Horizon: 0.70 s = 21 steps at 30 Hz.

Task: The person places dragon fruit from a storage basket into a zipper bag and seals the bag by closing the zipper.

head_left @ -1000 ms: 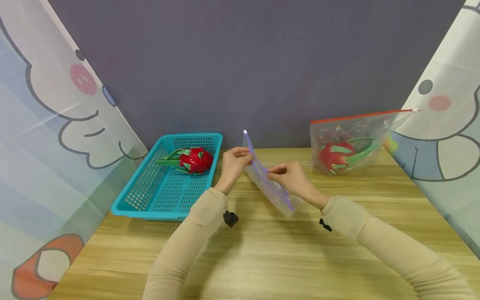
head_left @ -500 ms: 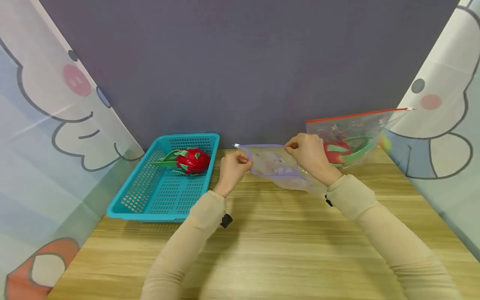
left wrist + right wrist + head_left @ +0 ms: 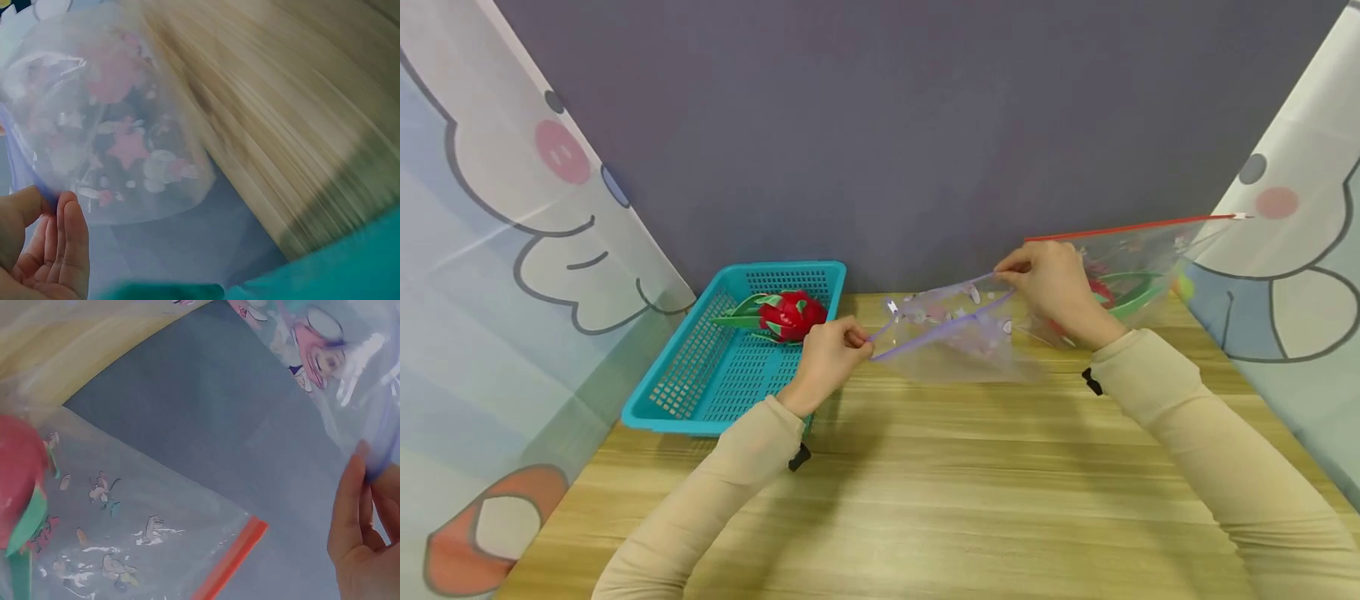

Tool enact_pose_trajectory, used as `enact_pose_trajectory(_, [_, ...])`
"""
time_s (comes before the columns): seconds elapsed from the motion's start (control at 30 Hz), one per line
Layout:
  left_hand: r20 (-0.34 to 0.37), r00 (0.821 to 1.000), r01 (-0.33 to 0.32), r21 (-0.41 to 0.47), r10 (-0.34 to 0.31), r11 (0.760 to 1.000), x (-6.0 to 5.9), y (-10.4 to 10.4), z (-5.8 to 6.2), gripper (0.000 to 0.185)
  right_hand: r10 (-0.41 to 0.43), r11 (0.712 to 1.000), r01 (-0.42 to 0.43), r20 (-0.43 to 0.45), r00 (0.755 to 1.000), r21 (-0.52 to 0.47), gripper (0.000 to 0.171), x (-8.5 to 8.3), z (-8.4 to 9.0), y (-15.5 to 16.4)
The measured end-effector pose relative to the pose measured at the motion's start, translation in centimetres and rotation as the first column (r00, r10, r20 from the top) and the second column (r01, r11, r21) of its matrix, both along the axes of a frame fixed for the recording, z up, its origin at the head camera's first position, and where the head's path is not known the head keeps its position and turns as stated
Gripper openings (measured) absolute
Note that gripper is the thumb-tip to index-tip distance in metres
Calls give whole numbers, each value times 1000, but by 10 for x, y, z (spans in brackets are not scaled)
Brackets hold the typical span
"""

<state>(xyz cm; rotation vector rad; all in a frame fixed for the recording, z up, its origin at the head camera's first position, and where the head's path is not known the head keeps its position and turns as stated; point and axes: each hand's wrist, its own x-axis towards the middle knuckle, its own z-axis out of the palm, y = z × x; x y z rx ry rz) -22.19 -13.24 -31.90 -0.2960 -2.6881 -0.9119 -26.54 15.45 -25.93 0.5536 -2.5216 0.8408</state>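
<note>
A clear zip bag with a purple zip strip and pink prints is stretched between both hands above the table. My left hand pinches the left end of its purple edge, near the white slider. With thumb and fingers, my right hand pinches the other end. The bag's mouth gapes between the two strips. In the left wrist view, pink star prints show on the bag. A red dragon fruit with green leaves lies in the blue basket, just left of my left hand.
Behind my right hand stands a red-zip clear bag with another dragon fruit inside, partly hidden. The wooden table ends at a grey back wall. Cartoon-printed curtains flank both sides.
The purple-zip bag has turned from a narrow slanted fold to spread sideways, its mouth opened. My right hand moved right and up along its edge; my left hand moved left and down.
</note>
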Motion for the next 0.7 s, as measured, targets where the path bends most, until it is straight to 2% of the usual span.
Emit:
enact_pose_trajectory(0.1, [-16,1000,-11,-27,11,1000,0,-8,1,3,1,1000,-2,114,993,14,9,3,6,2])
enact_pose_trajectory(0.2, [-38,999,-23,-42,22,999,-2,-13,0,4,4,1000,-8,173,985,22,10,5,7,3])
enact_pose_trajectory(0.47, [-13,999,-36,-55,35,998,-14,-18,3,4,5,1000,-4,197,980,-8,10,-2,-3,3])
enact_pose_trajectory(0.57, [37,998,-52,-47,54,998,-17,-19,3,4,22,1000,-19,205,979,-17,10,-4,-7,3])
enact_pose_trajectory(0.7, [100,994,-45,-27,47,999,-18,-16,1,5,26,1000,-25,240,970,-7,11,-5,-10,4])
